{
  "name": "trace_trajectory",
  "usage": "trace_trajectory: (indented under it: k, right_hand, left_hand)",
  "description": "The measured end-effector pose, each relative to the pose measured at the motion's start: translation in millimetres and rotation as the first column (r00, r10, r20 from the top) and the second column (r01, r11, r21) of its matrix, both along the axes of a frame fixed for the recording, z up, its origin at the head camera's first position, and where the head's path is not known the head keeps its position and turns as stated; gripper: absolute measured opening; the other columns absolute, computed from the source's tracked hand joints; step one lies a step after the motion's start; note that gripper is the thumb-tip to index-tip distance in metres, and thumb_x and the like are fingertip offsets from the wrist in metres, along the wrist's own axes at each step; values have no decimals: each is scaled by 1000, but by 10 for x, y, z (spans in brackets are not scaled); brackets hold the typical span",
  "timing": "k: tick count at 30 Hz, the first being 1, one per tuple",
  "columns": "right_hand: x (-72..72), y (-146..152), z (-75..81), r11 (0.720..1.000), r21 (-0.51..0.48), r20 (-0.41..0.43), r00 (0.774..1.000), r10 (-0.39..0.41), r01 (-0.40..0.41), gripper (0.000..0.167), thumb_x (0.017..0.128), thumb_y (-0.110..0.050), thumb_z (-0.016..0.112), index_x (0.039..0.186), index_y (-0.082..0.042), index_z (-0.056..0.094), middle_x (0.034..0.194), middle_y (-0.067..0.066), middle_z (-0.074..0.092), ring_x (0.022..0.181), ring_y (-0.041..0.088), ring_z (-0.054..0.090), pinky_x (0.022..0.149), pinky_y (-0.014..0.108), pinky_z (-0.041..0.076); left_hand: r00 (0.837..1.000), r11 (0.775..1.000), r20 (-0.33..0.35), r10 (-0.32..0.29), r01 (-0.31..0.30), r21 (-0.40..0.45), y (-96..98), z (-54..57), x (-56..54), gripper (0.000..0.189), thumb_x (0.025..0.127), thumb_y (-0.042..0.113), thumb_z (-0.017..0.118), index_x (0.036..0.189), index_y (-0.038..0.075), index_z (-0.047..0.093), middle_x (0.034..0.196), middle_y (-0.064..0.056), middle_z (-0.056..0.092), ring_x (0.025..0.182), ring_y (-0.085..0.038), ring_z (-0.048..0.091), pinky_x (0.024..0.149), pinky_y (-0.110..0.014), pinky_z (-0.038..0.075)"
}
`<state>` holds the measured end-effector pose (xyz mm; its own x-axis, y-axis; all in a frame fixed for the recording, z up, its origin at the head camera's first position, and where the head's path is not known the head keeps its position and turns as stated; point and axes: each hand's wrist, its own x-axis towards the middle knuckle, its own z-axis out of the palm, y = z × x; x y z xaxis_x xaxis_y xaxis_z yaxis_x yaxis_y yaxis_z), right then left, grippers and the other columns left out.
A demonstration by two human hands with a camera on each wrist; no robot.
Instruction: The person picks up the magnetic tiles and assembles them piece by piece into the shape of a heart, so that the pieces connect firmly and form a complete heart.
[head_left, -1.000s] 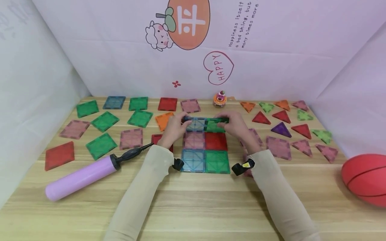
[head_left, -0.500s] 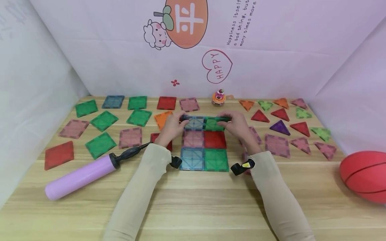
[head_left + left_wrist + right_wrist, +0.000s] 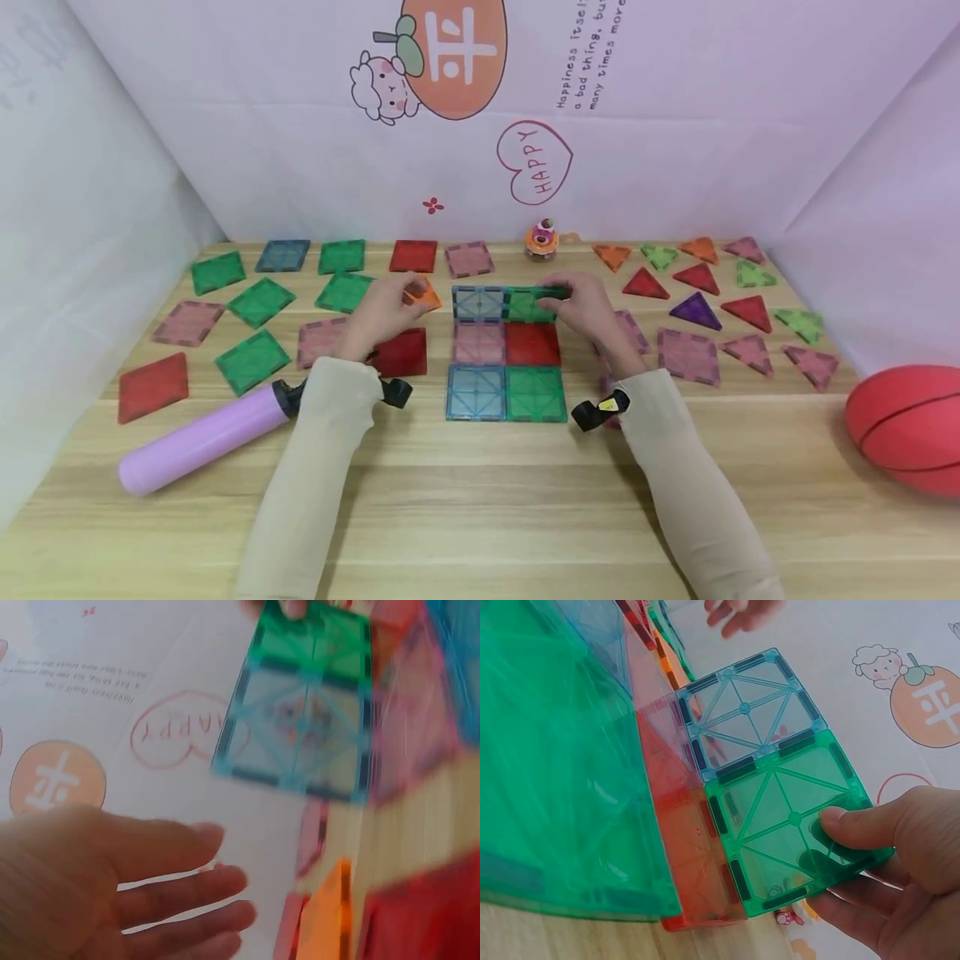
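Note:
My right hand (image 3: 581,305) pinches a green square magnetic tile (image 3: 795,817) between thumb and fingers. That tile stands upright, joined edge to edge with a clear blue tile (image 3: 478,302). Pink (image 3: 478,343) and red (image 3: 532,343) square tiles lie at their foot. Another blue tile (image 3: 476,392) and a green tile (image 3: 536,393) adjoin on the near side. My left hand (image 3: 382,313) is left of the upright pair, holding nothing, its fingers spread apart in the left wrist view. It overlaps an orange tile (image 3: 427,296) in the head view, with a red tile (image 3: 401,352) under the wrist.
Several loose square tiles, such as a green one (image 3: 252,362), lie to the left, beside a purple hand pump (image 3: 206,437). Triangle tiles, including a purple one (image 3: 696,310), lie to the right. A small toy figure (image 3: 542,240) stands at the back; a red basketball (image 3: 907,429) sits far right.
My left hand has let go of the upright blue tile and moved left. The right hand keeps hold of the green one, and the pair still stands.

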<state>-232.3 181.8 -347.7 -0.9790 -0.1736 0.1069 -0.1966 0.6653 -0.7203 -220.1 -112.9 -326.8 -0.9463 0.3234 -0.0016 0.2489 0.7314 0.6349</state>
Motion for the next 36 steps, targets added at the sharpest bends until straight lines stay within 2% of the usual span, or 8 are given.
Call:
trace_trajectory:
  k: [4, 8, 13, 19, 25, 31, 36]
  right_hand:
    - [-14, -9, 2, 1000, -7, 14, 1000, 1, -1, 23, 88, -7, 67, 111, -3, 69, 117, 15, 66, 97, 26, 54, 83, 37, 48]
    - [-15, -3, 17, 1000, -13, 33, 999, -1, 1, 24, 88, -7, 66, 112, -2, 69, 119, 16, 64, 102, 27, 53, 89, 41, 47]
    - [-27, 4, 1, 1000, -16, 18, 1000, 3, -3, 23, 88, -7, 67, 110, -3, 69, 116, 16, 66, 97, 26, 54, 83, 37, 48]
    - [-16, 2, 4, 999, -34, 19, 1000, 7, -6, 22, 87, -6, 68, 108, -2, 70, 113, 15, 67, 92, 24, 54, 76, 29, 46]
    - [-4, 2, 20, 999, -37, 29, 1000, 9, -8, 21, 87, -5, 67, 108, -3, 70, 113, 15, 67, 92, 24, 54, 77, 30, 46]
    - [-3, 0, 15, 999, -44, 60, 998, 2, 1, 23, 88, -7, 66, 111, -4, 69, 116, 13, 66, 94, 24, 54, 79, 30, 47]
    - [-7, 8, -6, 999, -46, 41, 999, 3, -2, 23, 88, -7, 67, 111, -4, 69, 117, 14, 66, 96, 24, 55, 80, 33, 48]
  left_hand:
    - [996, 995, 90, -9, 18, -101, -142, 32, 20, 43, 92, 17, 62, 130, 0, 51, 131, -19, 54, 116, -34, 53, 96, -47, 46]
    - [985, 975, 168, -46, 81, -208, -171, -3, 31, 53, 87, 19, 69, 134, 2, 48, 135, -18, 51, 119, -34, 50, 99, -48, 44]
    - [977, 944, 184, -109, 160, -290, -160, -121, 41, 60, 82, 19, 75, 134, 3, 48, 141, -19, 44, 127, -36, 42, 105, -51, 39]
    - [969, 901, 230, -92, 179, -394, -119, -179, 67, 68, 77, 23, 79, 136, 10, 49, 140, -18, 41, 120, -33, 43, 97, -50, 45]
    - [966, 896, 244, -86, 182, -405, -69, -203, 73, 78, 73, 23, 82, 139, 8, 45, 139, -18, 39, 121, -32, 40, 96, -46, 47]
    - [969, 889, 219, -115, 199, -412, 20, -227, 53, 73, 74, 24, 81, 136, 3, 48, 133, -17, 44, 116, -30, 43, 92, -43, 50]
    - [969, 873, 199, -146, 220, -434, 113, -234, 25, 70, 72, 29, 80, 130, 2, 51, 125, -15, 48, 112, -28, 46, 90, -42, 51]
